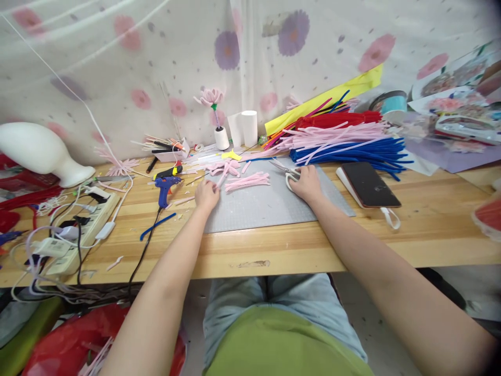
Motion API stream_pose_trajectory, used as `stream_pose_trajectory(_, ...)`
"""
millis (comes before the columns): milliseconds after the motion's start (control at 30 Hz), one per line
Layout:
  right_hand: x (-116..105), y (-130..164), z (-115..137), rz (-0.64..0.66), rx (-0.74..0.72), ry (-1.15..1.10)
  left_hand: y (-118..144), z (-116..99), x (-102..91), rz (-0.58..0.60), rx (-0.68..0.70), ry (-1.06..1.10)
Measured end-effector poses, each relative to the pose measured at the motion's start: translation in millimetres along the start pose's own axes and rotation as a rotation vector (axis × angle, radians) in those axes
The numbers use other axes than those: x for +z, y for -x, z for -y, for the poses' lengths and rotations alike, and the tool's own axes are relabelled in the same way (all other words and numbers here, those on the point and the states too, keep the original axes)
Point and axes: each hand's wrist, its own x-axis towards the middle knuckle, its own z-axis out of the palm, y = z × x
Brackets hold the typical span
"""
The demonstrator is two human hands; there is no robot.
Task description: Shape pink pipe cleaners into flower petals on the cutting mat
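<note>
My right hand (307, 183) grips a pair of scissors (287, 170) with pale handles, over the right part of the grey cutting mat (266, 209). The metal blades point left and away from me. My left hand (207, 195) is at the mat's left edge, its fingers closed on a pink pipe cleaner (223, 178) that slants up and to the right. Between the hands lies a small bundle of short pink pipe cleaners (247, 181). Just behind the left hand, looped pink pieces (229, 167) rest on the mat.
Long blue pipe cleaners (352, 154), with pink and red ones, are piled behind the mat. A blue glue gun (164, 189) and a power strip (88, 232) with cables lie left. A pink flower (211, 97) stands in a white holder (221, 139). A dark phone (370, 184) lies right.
</note>
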Motion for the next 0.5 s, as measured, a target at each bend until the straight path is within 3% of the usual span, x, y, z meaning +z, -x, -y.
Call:
stream_pose_trajectory(67,0,1,1,-0.024,0.015,-0.004,4,11,-1.4,0.005,-0.023,-0.005)
stream_pose_trajectory(200,-1,0,-1,0.039,-0.001,-0.001,2,12,-18.7,-0.290,-0.076,0.052)
stream_pose_trajectory(333,-6,-1,-2,0.074,-0.036,-0.019,-1,-5,-39.9,-0.476,0.076,0.059)
stream_pose_trajectory(433,-14,2,9,-0.036,-0.133,-0.051,6,-28,-38.8,-0.416,0.249,0.034)
stream_pose_trajectory(500,-18,6,25,-0.102,-0.303,-0.088,15,-48,-30.4,-0.351,0.337,0.028)
